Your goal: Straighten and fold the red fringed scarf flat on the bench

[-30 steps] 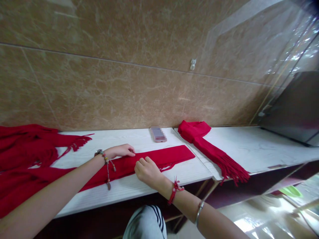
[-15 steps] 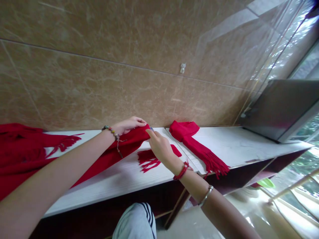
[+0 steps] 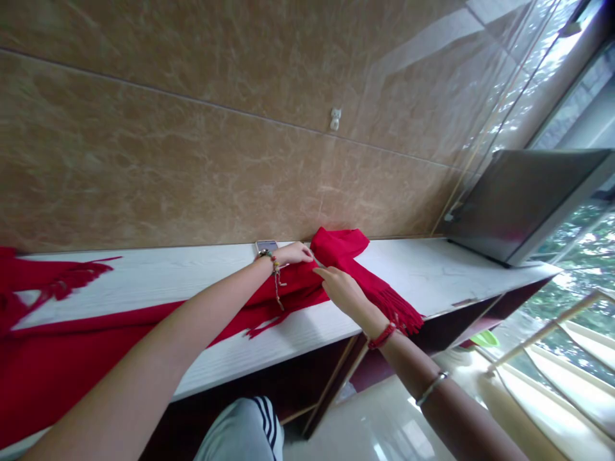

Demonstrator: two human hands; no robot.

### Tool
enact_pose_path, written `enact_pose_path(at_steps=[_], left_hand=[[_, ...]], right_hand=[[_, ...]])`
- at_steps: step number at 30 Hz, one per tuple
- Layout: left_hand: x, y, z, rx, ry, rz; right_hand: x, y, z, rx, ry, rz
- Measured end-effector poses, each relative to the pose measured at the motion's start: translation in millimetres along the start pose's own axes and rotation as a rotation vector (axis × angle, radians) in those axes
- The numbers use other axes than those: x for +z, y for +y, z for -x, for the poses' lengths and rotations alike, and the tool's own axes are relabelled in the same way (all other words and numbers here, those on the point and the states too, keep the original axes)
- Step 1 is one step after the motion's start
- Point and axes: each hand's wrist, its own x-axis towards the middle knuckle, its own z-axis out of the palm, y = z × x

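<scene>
A long red scarf (image 3: 300, 282) stretches along the white counter from the left side to my hands. My left hand (image 3: 294, 253) is closed on the upper corner of its right end. My right hand (image 3: 343, 291) pinches the same end at its near side, thumb and fingers together. Some fringe pokes out beneath the cloth, below my left wrist. Just beyond my right hand lies a second red scarf (image 3: 379, 282), folded over at the wall, its fringe at the counter's front edge. Behind my left wrist a phone (image 3: 267, 245) rests by the wall.
More bunched red fabric (image 3: 67, 275) with fringe lies at the far left. The white counter (image 3: 408, 256) runs along a brown tiled wall (image 3: 192, 179). A grey metal box-like appliance (image 3: 523, 205) stands at its right end. Open shelves lie underneath, and my knee (image 3: 240, 429) is close below.
Both hands have moved right with the scarf's end, drawing it across the counter near the second scarf. The cloth now covers the short red strip, and the phone has come into sight.
</scene>
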Motion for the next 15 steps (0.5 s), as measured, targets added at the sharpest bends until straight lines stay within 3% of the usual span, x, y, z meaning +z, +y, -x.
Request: enact_pose_path(at_steps=[5, 9, 12, 15], left_hand=[[17.8, -14, 22, 0.033, 0.049, -0.137], [23.6, -14, 79, 0.157, 0.098, -0.457], [28.3, -12, 123, 0.098, 0.08, -0.661], [28.2, -15, 151, 0.033, 0.076, -0.767]], right_hand=[[29, 9, 9, -0.089, 0.023, 0.169], [34, 13, 8, -0.146, 0.093, 0.191], [31, 14, 5, -0.157, 0.075, 0.185], [25, 16, 2, -0.129, 0.053, 0.164]])
